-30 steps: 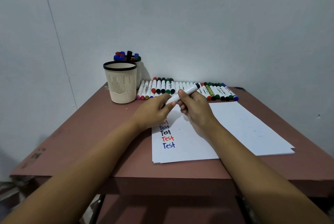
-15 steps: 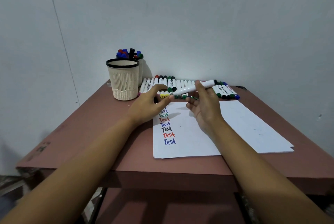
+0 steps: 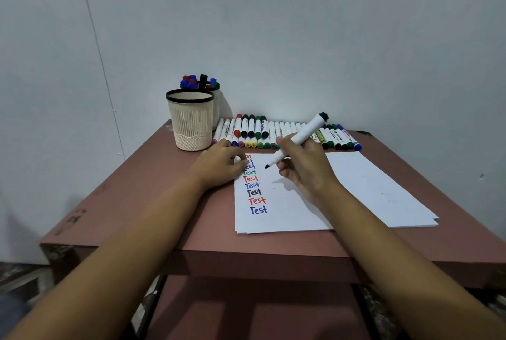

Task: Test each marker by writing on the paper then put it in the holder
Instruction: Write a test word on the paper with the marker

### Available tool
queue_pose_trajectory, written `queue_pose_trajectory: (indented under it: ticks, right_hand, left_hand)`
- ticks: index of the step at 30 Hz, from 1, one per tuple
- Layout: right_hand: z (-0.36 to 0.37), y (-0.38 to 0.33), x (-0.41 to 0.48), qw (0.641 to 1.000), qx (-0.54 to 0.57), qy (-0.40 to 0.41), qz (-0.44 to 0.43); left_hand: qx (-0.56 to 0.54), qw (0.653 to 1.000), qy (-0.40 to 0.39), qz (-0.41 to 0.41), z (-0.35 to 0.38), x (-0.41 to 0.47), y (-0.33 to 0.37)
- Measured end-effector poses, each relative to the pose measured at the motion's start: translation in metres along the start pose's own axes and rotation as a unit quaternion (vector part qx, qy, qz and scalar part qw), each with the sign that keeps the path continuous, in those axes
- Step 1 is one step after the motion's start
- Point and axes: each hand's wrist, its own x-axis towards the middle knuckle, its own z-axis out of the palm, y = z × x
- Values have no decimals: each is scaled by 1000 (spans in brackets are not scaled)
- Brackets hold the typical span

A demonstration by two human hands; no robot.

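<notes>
Head view. The right hand [image 3: 304, 167], mid-frame, grips the marker [image 3: 309, 128]; its fingers [image 3: 286, 147] are wrapped round the lower barrel in a writing hold. The marker's long axis runs diagonally from lower left to upper right: the bare black tip points down and left toward the paper [image 3: 356, 189], and the black rear end points up toward the wall. The tip hangs just right of the upper entries in the column of "Test" words [image 3: 254, 191]. Its shadow falls apart from it, so it is judged to be just off the sheet, and the coming stroke calls for a short descent. The left hand [image 3: 219, 165] rests at the sheet's upper left corner with its fingers curled; whether they hold a cap cannot be told. The right hand is nearer the writing spot. The cream holder [image 3: 190, 120] stands at the far left of the desk [image 3: 137, 202], beside the row of markers [image 3: 254, 131]; a second holder [image 3: 216, 104] behind it carries capped markers
</notes>
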Motion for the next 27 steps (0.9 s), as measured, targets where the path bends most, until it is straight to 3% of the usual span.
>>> queue_pose_trajectory:
  ticks: [8,27]
  right_hand:
    - [15,21,-44,986,-162,-16,-15]
    - [19,25,-51,971,-233,12,-48]
  left_hand:
    - [10,1000,-10,-3,0,-1,2]
    - [-1,1000,-23,-10,1,3,-1]
